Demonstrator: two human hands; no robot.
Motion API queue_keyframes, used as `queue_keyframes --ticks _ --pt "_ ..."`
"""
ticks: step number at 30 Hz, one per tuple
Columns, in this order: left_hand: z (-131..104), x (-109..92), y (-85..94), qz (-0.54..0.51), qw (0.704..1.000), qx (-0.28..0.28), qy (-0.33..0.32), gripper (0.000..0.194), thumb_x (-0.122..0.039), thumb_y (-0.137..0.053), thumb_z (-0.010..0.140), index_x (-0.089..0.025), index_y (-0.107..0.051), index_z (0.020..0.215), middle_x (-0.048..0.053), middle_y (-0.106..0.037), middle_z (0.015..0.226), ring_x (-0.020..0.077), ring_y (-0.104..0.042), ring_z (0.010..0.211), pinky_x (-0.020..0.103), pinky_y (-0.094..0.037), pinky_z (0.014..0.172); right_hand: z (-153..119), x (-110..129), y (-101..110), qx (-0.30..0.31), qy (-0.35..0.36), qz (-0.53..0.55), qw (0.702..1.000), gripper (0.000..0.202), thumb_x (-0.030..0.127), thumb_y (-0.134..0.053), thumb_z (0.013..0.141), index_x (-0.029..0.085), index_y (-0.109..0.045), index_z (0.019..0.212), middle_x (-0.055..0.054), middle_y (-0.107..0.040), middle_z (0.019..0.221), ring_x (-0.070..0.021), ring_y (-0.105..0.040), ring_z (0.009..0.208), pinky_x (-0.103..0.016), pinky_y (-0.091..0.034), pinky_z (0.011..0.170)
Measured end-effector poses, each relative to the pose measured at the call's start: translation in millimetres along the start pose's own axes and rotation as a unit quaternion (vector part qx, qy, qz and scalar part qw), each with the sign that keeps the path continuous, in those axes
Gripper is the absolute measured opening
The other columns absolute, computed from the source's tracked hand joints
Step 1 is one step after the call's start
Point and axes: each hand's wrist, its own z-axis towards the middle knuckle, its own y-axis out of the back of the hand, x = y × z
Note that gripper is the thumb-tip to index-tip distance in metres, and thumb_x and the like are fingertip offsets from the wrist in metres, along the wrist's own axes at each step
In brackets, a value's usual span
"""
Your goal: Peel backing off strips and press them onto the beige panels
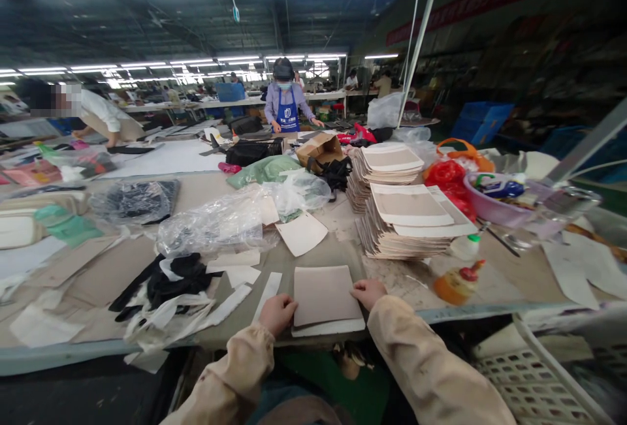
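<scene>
A flat taupe panel (323,298) with rounded corners lies at the table's front edge, over a white-edged sheet (333,328) that shows below it. My left hand (278,314) is closed at the panel's left edge, fingers curled. On the opposite side, my right hand (369,292) pinches the right edge between thumb and fingers. Narrow white strips (268,291) lie just left of the panel. Behind my right hand stand tall stacks of similar panels (406,242), the nearer one with a taupe piece (411,203) on top.
An amber glue bottle (458,283) and a green-capped bottle (465,247) stand at right, near a purple basin (494,206). Clear plastic bags (215,222) and black straps (171,281) clutter the left. A white basket (533,373) sits below. A co-worker (287,102) stands across the table.
</scene>
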Motion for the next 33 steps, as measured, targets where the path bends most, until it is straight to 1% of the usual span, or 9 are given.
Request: queue_keyframes --ticks 2,4,7,12,17,22,25,29,33 --pt "0 -2 -0.9 0.049 0.999 -0.016 -0.007 0.023 -0.03 -0.047 0.084 -0.017 -0.06 0.069 0.002 -0.062 0.059 0.0181 -0.063 0.067 0.026 -0.043 0.063 1 -2 -4 0.002 -0.011 -0.016 1.0 0.009 0.02 -0.065 0.071 0.021 -0.073 0.067 -0.002 -0.068 0.069 -0.02 -0.061 0.073 -0.029 -0.039 0.064" --pt "1 -5 -1.5 0.092 0.995 -0.029 -0.01 0.023 -0.029 -0.047 0.084 -0.017 -0.062 0.071 0.006 -0.066 0.07 0.0202 -0.063 0.078 0.027 -0.041 0.07 2 -4 -5 0.004 -0.022 -0.024 0.999 0.009 0.023 -0.065 0.072 0.021 -0.074 0.071 -0.003 -0.069 0.072 -0.0198 -0.062 0.074 -0.028 -0.04 0.063" --pt "3 -6 -3.0 0.142 0.989 -0.038 -0.009 0.023 -0.03 -0.047 0.085 -0.017 -0.064 0.077 0.009 -0.068 0.083 0.0214 -0.062 0.087 0.028 -0.04 0.074 5 -5 -6 0.006 -0.038 -0.029 0.999 0.01 0.025 -0.065 0.073 0.02 -0.073 0.071 -0.003 -0.069 0.07 -0.0195 -0.062 0.072 -0.028 -0.04 0.061" --pt "6 -7 -5.2 0.184 0.982 -0.036 -0.004 0.027 -0.032 -0.042 0.088 -0.016 -0.064 0.083 0.011 -0.069 0.089 0.0223 -0.062 0.089 0.03 -0.039 0.075 9 -6 -8 0.01 -0.051 -0.033 0.998 0.01 0.027 -0.065 0.073 0.02 -0.072 0.07 -0.002 -0.066 0.062 -0.0182 -0.061 0.065 -0.027 -0.04 0.059" --pt "8 -11 -4.5 0.208 0.978 -0.027 0.003 0.028 -0.031 -0.041 0.089 -0.014 -0.063 0.086 0.014 -0.069 0.091 0.0241 -0.063 0.091 0.031 -0.04 0.076 10 -5 -9 0.018 -0.066 -0.035 0.997 0.012 0.027 -0.064 0.073 0.019 -0.071 0.07 -0.003 -0.066 0.062 -0.0172 -0.06 0.06 -0.026 -0.041 0.055" --pt "11 -15 -3.7 0.224 0.975 -0.015 0.006 0.03 -0.03 -0.04 0.089 -0.012 -0.063 0.089 0.016 -0.068 0.093 0.0262 -0.063 0.091 0.033 -0.042 0.076 9 -1 -8 0.023 -0.084 -0.04 0.995 0.012 0.028 -0.063 0.075 0.018 -0.071 0.074 -0.003 -0.067 0.067 -0.0168 -0.061 0.062 -0.025 -0.043 0.056" --pt "13 -15 -3.5 0.232 0.973 -0.011 0.007 0.031 -0.031 -0.039 0.089 -0.012 -0.063 0.091 0.016 -0.068 0.095 0.0257 -0.063 0.093 0.033 -0.042 0.078 7 2 -6 0.026 -0.09 -0.044 0.995 0.013 0.027 -0.063 0.075 0.018 -0.071 0.075 -0.004 -0.067 0.069 -0.0167 -0.062 0.063 -0.025 -0.043 0.057" --pt "16 -15 -4.2 0.245 0.969 -0.004 0.01 0.031 -0.031 -0.037 0.089 -0.013 -0.063 0.094 0.016 -0.068 0.097 0.0252 -0.063 0.094 0.033 -0.043 0.079 7 3 -8 0.026 -0.095 -0.047 0.994 0.013 0.028 -0.062 0.076 0.018 -0.071 0.075 -0.003 -0.067 0.068 -0.0166 -0.062 0.063 -0.025 -0.044 0.059" --pt "19 -15 -5.5 0.258 0.966 0.001 0.013 0.032 -0.031 -0.037 0.089 -0.012 -0.062 0.094 0.016 -0.068 0.097 0.0267 -0.063 0.095 0.034 -0.044 0.079 9 0 -12 0.013 -0.097 -0.053 0.994 0.012 0.026 -0.062 0.074 0.018 -0.071 0.073 -0.002 -0.066 0.066 -0.0171 -0.062 0.065 -0.025 -0.044 0.059"
